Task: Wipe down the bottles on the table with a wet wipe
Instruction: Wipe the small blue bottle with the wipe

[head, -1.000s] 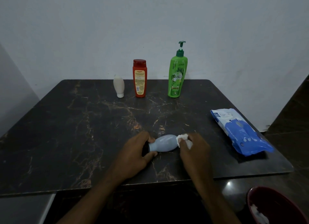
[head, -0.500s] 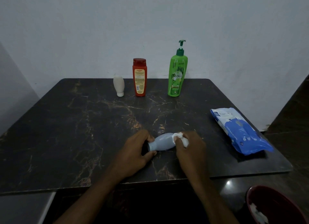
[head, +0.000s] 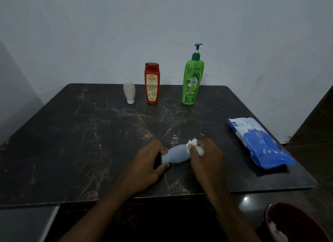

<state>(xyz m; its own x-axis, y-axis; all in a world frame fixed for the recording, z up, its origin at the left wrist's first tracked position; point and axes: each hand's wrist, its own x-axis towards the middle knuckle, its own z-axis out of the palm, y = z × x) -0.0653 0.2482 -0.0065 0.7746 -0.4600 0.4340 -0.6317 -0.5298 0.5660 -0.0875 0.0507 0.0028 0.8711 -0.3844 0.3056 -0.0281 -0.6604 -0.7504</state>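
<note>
Dark marble tabletop (head: 72,142) meets a pale wall. Near its 6 o'clock edge a small blue bottle (head: 175,154) lies on its side. The left hand (head: 146,162) reaches in palm down, thumb and fingers curled round the cap end. The right hand (head: 207,157), knuckles up, pinches a crumpled wet wipe (head: 193,146) against the bottle's base. A white bottle (head: 129,92), red bottle (head: 151,83) and green pump bottle (head: 191,79) stand at 12 o'clock. A wipes pack (head: 259,142) lies at 3 o'clock.

Blue-and-white wipes pack (head: 259,142) is lying flat. Dark red bin (head: 299,222) is sitting below the pack, on its near side, holding a crumpled white wad (head: 276,232). Pale wall (head: 162,25) is rising beyond the pack.
</note>
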